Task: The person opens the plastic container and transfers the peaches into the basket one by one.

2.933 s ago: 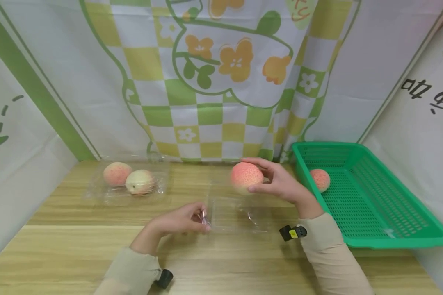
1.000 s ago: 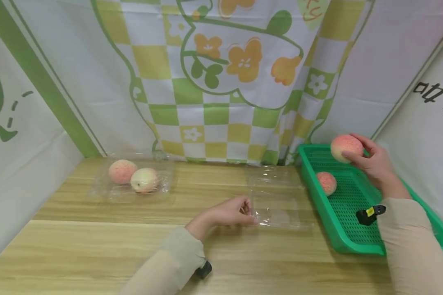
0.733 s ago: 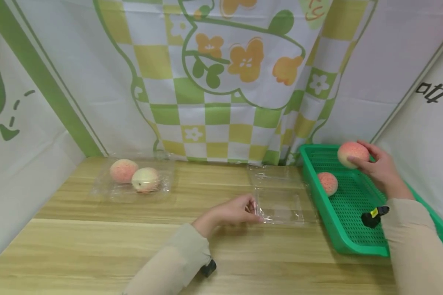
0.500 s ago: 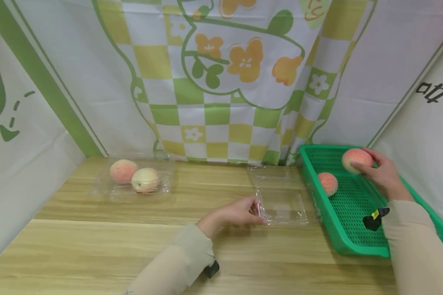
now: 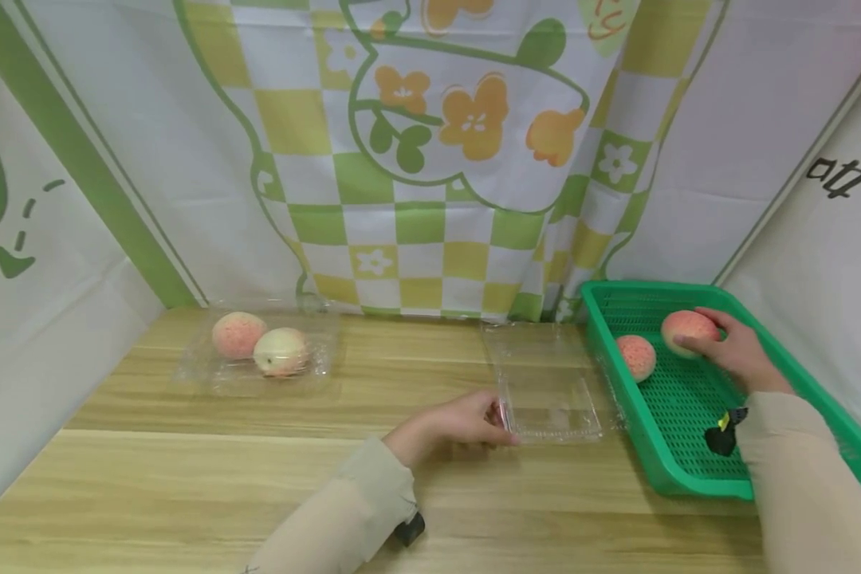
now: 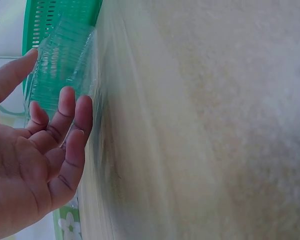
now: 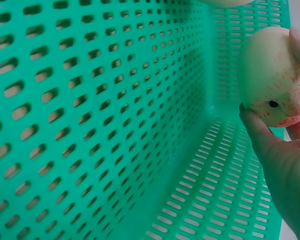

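Observation:
My right hand (image 5: 742,351) holds a pink-and-cream peach (image 5: 689,333) inside the green basket (image 5: 653,454), low near its back end. In the right wrist view thumb and fingers wrap that peach (image 7: 272,82), whose dark stem hole shows. A second peach (image 5: 635,359) lies against the basket's left wall. At the centre right of the table, my left hand (image 5: 466,418) grips the left edge of an opened clear plastic box (image 5: 556,406), which holds nothing. In the left wrist view this box (image 6: 65,65) sits between thumb and fingers; the exact contact is hard to see.
On the left stands another clear plastic box (image 5: 208,379) with two peaches (image 5: 239,335) in it. The wooden table (image 5: 222,486) ends at a checkered curtain (image 5: 419,223) at the back. The opened box's right side is close beside the basket wall.
My right hand carried the peach from above the opened box over to the basket, then lowered it inside. My left hand has slid the opened box right, towards the basket.

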